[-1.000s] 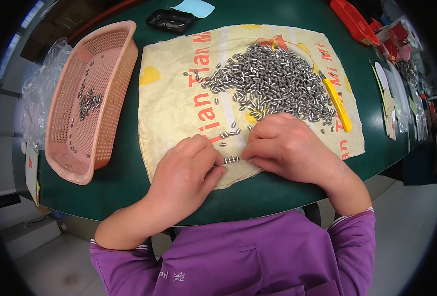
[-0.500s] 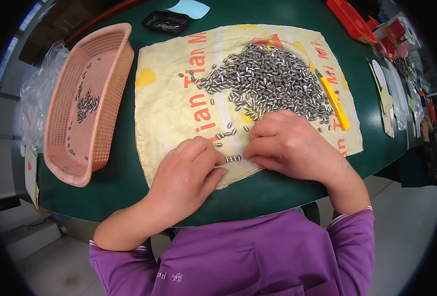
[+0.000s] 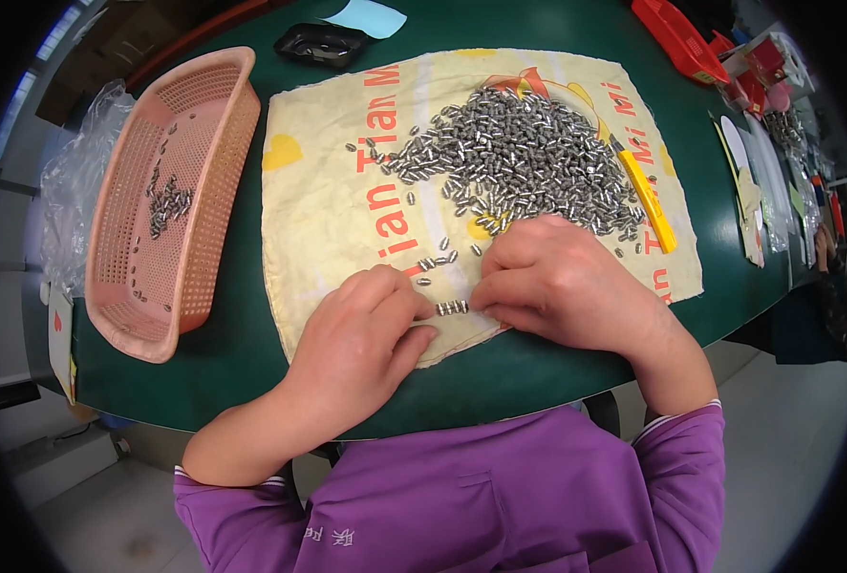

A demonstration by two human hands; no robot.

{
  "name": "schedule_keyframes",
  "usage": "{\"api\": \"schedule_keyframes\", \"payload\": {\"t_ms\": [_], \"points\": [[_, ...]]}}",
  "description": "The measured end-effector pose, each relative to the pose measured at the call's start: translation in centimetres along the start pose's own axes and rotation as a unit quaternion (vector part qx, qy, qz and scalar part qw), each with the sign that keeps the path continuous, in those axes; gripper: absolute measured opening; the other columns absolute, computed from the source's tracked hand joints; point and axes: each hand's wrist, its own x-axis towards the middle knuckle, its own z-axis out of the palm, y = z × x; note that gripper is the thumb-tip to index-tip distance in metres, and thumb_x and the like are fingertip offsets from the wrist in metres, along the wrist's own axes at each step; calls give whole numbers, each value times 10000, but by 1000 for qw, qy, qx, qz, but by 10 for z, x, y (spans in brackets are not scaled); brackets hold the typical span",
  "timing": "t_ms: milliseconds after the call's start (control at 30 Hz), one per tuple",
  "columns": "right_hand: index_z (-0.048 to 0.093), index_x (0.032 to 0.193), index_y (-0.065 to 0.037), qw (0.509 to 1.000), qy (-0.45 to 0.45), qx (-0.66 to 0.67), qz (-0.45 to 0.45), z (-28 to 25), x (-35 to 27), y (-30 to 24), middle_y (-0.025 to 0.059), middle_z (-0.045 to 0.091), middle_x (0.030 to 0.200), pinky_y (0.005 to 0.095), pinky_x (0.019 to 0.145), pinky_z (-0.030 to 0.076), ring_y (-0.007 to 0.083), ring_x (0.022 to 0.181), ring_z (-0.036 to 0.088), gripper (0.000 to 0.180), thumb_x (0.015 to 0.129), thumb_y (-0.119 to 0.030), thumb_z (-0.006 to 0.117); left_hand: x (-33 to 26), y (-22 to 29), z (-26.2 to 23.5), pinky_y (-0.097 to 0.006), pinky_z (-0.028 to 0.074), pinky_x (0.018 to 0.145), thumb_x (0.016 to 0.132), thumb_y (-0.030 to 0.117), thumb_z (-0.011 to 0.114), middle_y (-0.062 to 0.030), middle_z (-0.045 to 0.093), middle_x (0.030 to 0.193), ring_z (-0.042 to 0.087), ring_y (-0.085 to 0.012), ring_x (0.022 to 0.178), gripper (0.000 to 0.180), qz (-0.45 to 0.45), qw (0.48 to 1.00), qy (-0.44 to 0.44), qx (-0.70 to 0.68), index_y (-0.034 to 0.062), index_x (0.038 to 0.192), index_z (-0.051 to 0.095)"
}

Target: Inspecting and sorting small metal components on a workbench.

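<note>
A short side-by-side row of small silvery barrel-shaped metal pieces (image 3: 452, 307) lies on the cloth (image 3: 332, 210) between my hands. At its left end are the curled fingers of my left hand (image 3: 361, 315), the thumb bent below them. My right hand (image 3: 552, 282) meets the right end with its thumb and fingers pinched together. Both sets of fingertips are partly hidden. Just beyond the row, several loose metal pieces (image 3: 438, 260) are scattered. A large heap of the same pieces (image 3: 528, 153) covers the far right of the cloth.
On the left stands a pink plastic basket (image 3: 170, 306) with some metal pieces inside, beside a clear plastic bag (image 3: 70, 210). A yellow utility knife (image 3: 653, 205) lies right of the heap. Farther back are a black tray (image 3: 323, 43) and a red bin (image 3: 681, 38) on the green table (image 3: 538, 24).
Almost nothing differs. Both hands stay at the ends of the row, with barely any shift of the fingers.
</note>
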Motion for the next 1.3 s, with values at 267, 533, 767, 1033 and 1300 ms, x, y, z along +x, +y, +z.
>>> {"api": "schedule_keyframes", "payload": {"t_ms": [267,533,767,1033,1300], "points": [[721,903,-99,1000,4,9,-3,5,-1,-1,35,614,874,392,800,492,248,890,632,111,798,-127,743,-1,1,-4,-388,517,765,791,46,794,-88,607,977,629,-293,912,208,-22,1000,-2,14,49,950,659],[721,908,-104,1000,5,12,-4,9,0,-1,29,613,882,389,807,486,244,905,631,114,799,-131,743,-1,1,-6,-391,518,771,799,52,792,-88,612,986,631,-297,924,201,-32,999,-10,27,50,944,653],[722,909,-106,1000,6,11,-4,12,0,-2,23,611,887,379,816,480,230,917,629,109,807,-135,742,-2,3,-7,-390,520,765,802,53,792,-86,605,983,631,-296,916,211,-44,999,-5,27,49,951,642],[729,923,-109,1000,13,12,-3,14,-1,-3,17,614,896,374,820,479,220,922,629,116,811,-137,742,0,3,-7,-356,529,757,802,13,791,-95,604,996,632,-252,875,293,-65,998,-13,6,44,1039,622],[726,927,-113,1000,18,6,-3,16,0,-4,19,618,897,378,822,486,225,921,630,112,820,-144,738,-3,3,-6,-320,558,803,827,-30,774,-84,656,1053,654,-197,905,495,-93,994,-15,-52,36,1284,594]]}}
